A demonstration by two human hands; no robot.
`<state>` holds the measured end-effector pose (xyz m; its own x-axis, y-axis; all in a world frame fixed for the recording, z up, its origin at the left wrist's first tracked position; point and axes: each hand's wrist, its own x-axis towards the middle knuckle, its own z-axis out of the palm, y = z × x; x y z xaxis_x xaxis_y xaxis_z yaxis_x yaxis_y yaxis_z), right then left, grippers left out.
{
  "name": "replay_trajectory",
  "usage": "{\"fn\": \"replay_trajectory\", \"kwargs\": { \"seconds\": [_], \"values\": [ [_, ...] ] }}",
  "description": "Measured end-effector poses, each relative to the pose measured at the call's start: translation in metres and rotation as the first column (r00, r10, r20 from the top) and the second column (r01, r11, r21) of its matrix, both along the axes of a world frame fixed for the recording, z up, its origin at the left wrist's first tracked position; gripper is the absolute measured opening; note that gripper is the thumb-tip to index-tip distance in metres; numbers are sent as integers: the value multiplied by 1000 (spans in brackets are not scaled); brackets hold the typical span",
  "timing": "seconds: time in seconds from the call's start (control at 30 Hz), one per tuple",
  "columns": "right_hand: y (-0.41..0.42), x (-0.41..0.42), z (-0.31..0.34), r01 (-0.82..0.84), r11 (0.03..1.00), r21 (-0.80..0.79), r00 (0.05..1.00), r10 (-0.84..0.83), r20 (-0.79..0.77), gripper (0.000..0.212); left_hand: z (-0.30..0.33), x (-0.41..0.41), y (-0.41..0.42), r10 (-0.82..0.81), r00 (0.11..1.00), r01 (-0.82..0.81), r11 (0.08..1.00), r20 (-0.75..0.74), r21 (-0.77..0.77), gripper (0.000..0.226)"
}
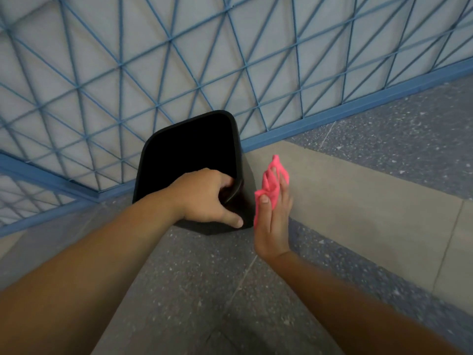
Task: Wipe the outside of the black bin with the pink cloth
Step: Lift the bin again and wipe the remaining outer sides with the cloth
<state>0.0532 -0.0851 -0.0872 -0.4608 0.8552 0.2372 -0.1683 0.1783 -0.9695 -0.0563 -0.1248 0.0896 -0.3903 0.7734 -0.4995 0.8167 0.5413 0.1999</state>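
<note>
The black bin [189, 149] stands on the floor in a corner of the blue grid railing, seen from above with its dark inside showing. My left hand [204, 198] grips its near right rim, fingers curled inside and thumb down the outer wall. My right hand [272, 221] is just right of the bin, fingers nearly straight, with the thumb pinching the crumpled pink cloth [271, 180] against the palm. The cloth hangs close to the bin's right outer side; whether it touches is unclear.
A blue metal grid railing [179, 60] runs behind and to the left of the bin. The floor is dark speckled stone [204, 278] with a beige band [358, 201] running to the right.
</note>
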Motion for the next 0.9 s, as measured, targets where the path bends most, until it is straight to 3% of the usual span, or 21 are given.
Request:
{"fn": "replay_trajectory", "kwargs": {
  "seconds": [0.1, 0.17, 0.27, 0.37, 0.47, 0.6, 0.7, 0.8, 0.9],
  "values": [
    [-2, -14, 7, -17, 979, 205, 1000, 12, 26, 63, -8, 6, -12, -71, 994, 69, 997, -79, -21, 43],
    [-9, -21, -2, -40, 976, 212, 999, 37, 20, 73, -16, 12, -14, -58, 995, 61, 998, -81, 30, 35],
    [-13, -28, -18, 1, 990, 140, 997, -11, 71, 79, -22, 14, -11, -41, 994, 51, 994, -105, 92, 27],
    [-12, -32, -39, -11, 997, 78, 995, 4, 99, 73, -22, 10, -13, 3, 996, 8, 993, -88, 114, 34],
    [-13, -26, -56, -62, 991, -121, 976, 85, 202, 68, -27, 6, -14, 40, 998, -31, 990, -57, 140, 37],
    [-1, -18, -55, -103, 950, -293, 868, 230, 439, 91, -28, 4, -14, 55, 998, -49, 988, -34, 146, 40],
    [15, -19, -53, -174, 944, -280, 778, 306, 549, 78, -25, 5, -14, 27, 998, -19, 988, -50, 151, 39],
    [34, -24, -52, -296, 937, -187, 618, 337, 710, 57, -23, 3, -16, 5, 997, 8, 988, -80, 156, 37],
    [58, -24, -41, -392, 906, -162, 444, 341, 829, 62, -23, 1, -18, -60, 988, 83, 983, -140, 166, 53]
  ]
}}
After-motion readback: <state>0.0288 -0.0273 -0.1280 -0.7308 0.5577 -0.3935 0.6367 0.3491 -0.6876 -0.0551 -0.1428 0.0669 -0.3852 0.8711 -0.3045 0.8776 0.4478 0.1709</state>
